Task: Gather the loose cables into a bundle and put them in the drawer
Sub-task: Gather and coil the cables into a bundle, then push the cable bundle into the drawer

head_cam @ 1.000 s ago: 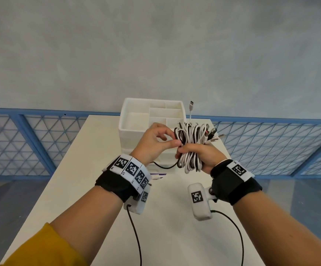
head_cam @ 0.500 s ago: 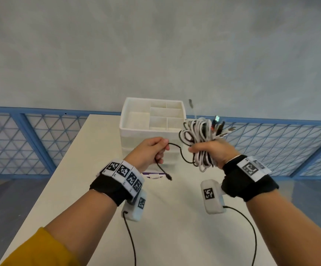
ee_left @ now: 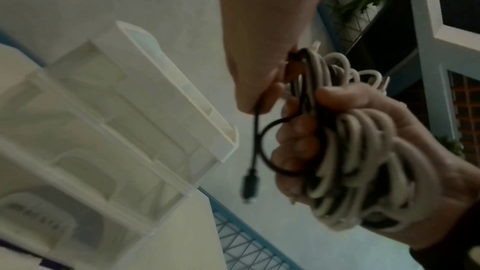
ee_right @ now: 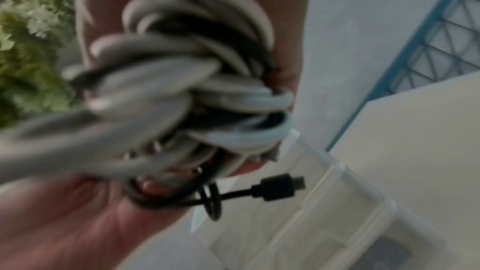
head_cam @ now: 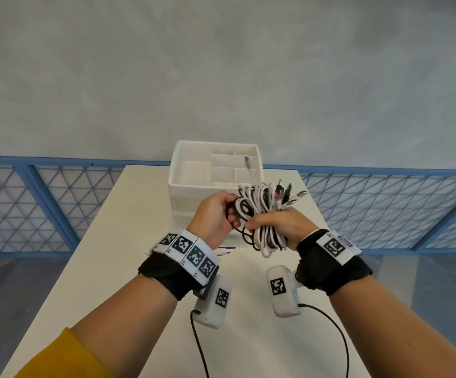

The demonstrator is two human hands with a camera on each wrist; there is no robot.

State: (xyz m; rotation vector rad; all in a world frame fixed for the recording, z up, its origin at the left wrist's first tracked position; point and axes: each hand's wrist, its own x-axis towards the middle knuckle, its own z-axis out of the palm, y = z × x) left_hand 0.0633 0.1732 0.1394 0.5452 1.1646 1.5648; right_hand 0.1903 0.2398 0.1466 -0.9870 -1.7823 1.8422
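Now right hand point(head_cam: 281, 227) fisted tight round cable bundle point(head_cam: 262, 211); left hand point(head_cam: 216, 216), at its 9 o'clock, pinches black cable point(ee_left: 255, 143).

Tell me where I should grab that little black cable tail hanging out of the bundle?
Pinch the black cable just above its plug, coming from the left side where the left hand already is. That end dangles free below the cable bundle, clear of the right hand that grips the coils, so fingers probably won't snag the other loops.
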